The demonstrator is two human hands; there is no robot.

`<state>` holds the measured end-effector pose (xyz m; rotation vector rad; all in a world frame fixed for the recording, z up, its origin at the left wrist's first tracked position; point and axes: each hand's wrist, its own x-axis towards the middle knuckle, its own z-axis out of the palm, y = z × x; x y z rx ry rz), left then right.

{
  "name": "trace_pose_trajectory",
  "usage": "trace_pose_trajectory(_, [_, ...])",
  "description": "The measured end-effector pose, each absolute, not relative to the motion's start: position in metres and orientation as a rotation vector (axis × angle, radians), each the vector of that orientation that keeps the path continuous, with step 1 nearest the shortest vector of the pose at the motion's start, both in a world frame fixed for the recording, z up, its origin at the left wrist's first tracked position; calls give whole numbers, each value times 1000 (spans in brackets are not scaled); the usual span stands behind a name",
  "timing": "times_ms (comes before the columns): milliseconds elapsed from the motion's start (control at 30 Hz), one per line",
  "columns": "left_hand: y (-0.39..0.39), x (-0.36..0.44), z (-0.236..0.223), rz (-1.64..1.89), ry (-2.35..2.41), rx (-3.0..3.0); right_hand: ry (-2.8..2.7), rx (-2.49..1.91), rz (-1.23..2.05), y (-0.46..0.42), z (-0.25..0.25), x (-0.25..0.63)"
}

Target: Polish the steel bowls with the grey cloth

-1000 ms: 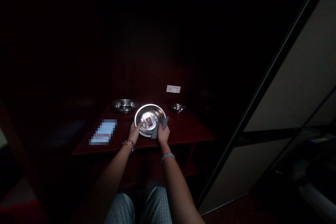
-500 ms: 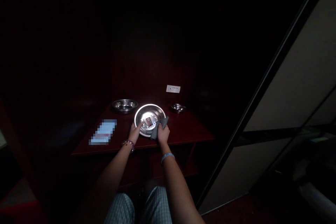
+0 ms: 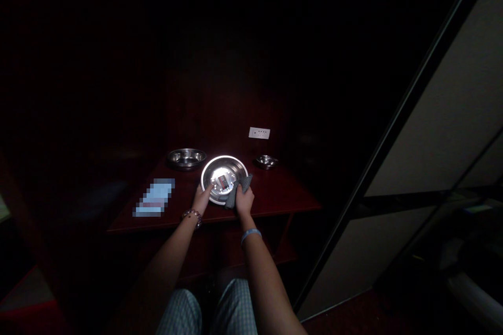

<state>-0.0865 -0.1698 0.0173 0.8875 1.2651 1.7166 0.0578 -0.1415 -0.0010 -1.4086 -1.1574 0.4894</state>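
A shiny metal bowl (image 3: 220, 171) with a label on its inner bottom is tilted toward me over the front of the dark red desk. My left hand (image 3: 201, 197) is closed on its lower left rim, thumb inside. At the lower right rim my right hand (image 3: 245, 200) grips a grey cloth (image 3: 232, 197), which is folded over the bowl's edge. The fingers behind the bowl are hidden.
A wide metal bowl (image 3: 187, 166) stands at the back left of the desk (image 3: 283, 193); a smaller metal bowl (image 3: 266, 163) stands back right. A blurred-out bright rectangle (image 3: 155, 198) lies at left. A socket panel (image 3: 259, 133) is on the back wall.
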Motion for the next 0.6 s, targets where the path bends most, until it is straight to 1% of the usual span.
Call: trace_pose_trajectory(600, [-173,-84,22,1705,1260,836,-1151,-1405,558,-147,4,57])
